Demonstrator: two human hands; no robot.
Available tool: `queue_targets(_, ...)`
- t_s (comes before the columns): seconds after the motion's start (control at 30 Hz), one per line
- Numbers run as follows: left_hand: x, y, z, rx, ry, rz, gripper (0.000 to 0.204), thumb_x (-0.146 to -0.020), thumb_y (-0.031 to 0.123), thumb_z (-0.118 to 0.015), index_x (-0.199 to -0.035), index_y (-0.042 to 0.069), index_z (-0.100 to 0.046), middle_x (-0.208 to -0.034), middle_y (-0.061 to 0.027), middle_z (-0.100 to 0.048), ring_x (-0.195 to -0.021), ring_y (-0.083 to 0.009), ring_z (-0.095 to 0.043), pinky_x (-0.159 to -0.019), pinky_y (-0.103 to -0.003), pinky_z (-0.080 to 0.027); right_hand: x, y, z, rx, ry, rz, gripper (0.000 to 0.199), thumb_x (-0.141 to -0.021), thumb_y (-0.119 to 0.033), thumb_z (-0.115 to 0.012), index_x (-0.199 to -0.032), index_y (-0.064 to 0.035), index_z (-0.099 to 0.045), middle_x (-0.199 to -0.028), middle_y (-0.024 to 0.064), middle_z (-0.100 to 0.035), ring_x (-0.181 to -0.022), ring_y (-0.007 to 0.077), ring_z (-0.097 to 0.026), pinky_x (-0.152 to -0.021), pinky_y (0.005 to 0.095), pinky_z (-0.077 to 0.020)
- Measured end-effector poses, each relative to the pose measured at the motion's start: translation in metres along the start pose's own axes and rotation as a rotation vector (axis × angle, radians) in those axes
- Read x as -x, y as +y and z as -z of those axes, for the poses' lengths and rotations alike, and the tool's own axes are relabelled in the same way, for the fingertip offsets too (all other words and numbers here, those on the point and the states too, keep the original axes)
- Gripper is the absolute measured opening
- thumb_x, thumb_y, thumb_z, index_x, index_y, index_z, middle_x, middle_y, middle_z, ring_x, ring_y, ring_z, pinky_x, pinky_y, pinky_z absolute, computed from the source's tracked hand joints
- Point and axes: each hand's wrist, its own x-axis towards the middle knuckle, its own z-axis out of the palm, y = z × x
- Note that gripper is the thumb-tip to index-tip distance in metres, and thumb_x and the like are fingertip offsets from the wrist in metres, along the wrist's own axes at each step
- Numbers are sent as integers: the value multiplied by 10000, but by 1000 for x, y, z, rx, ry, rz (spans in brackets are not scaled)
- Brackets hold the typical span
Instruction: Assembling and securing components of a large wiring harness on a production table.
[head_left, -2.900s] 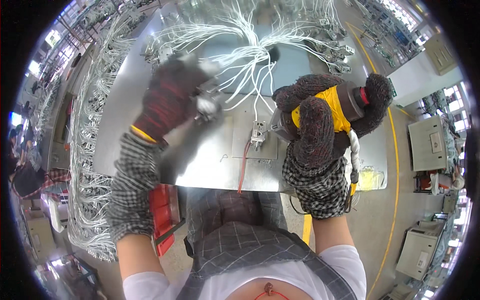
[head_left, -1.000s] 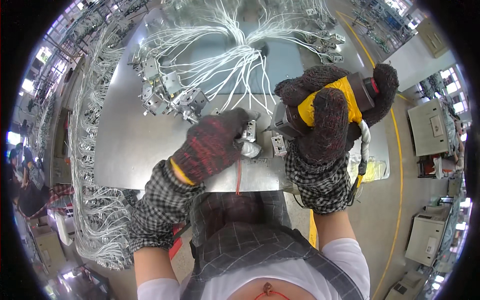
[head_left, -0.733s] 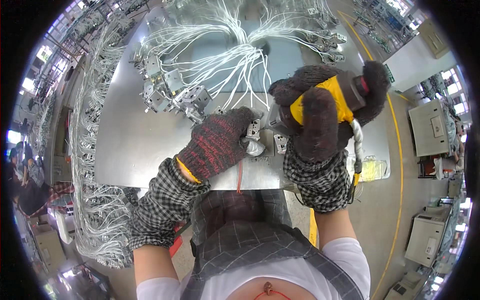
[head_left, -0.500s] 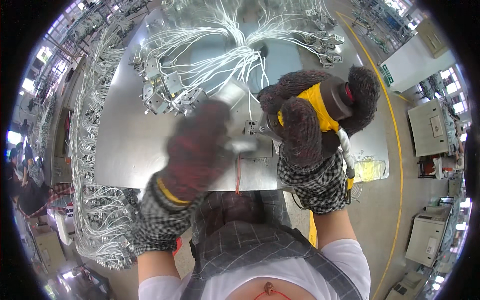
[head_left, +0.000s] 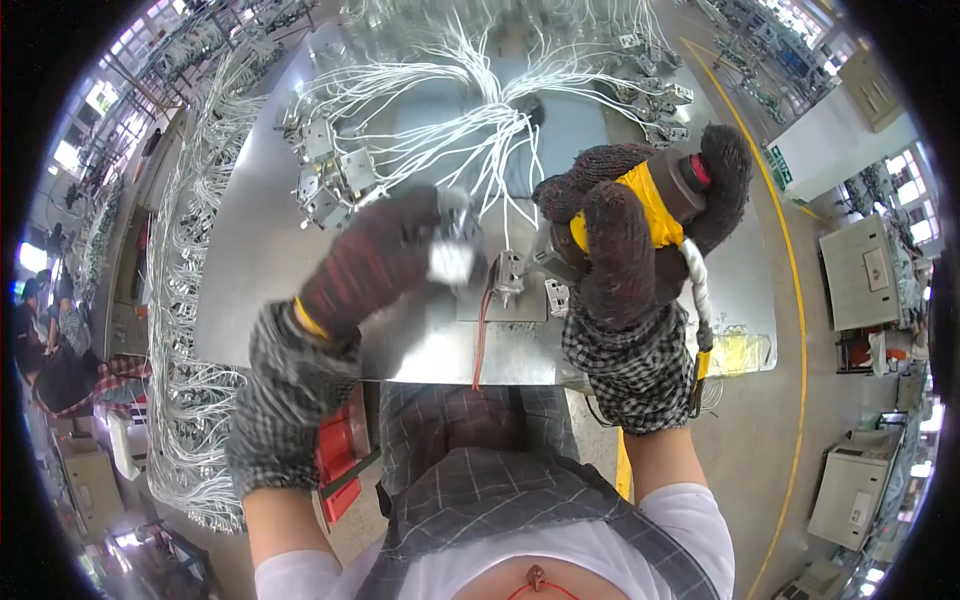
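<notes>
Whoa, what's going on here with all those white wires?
Someone is busy at a metal table. The gloved right hand grips a dark tool wrapped in yellow, its nose close to a small metal part. The left hand is blurred, so I can't tell if it holds anything. White wires fan out beyond, with more metal parts at the left.
</notes>
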Motion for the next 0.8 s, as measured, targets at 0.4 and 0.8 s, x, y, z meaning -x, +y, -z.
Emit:
queue_targets(0.4, 4, -25, -48, -677, 96, -301, 653, -753, 419, -894, -1265, 66, -697, -900, -120, -645, -766, -310, -653, -718, -433, -527, -11, -15, 14, 151, 178, 16, 844, -952, -83, -744, -1601, -315, -259, -993, 162, -689, -708, 234, -661, -600, 433, -620)
queue_targets(0.8, 0, -23, -48, -768, 26, -196, 620, -782, 524, -844, -1220, 105, -711, -940, -113, -730, -945, -351, -713, -836, -484, -543, -4, -16, 1, 127, 81, -22, 838, -946, -96, -744, -1605, -300, -269, -1010, 135, -685, -800, 247, -701, -758, 520, -654)
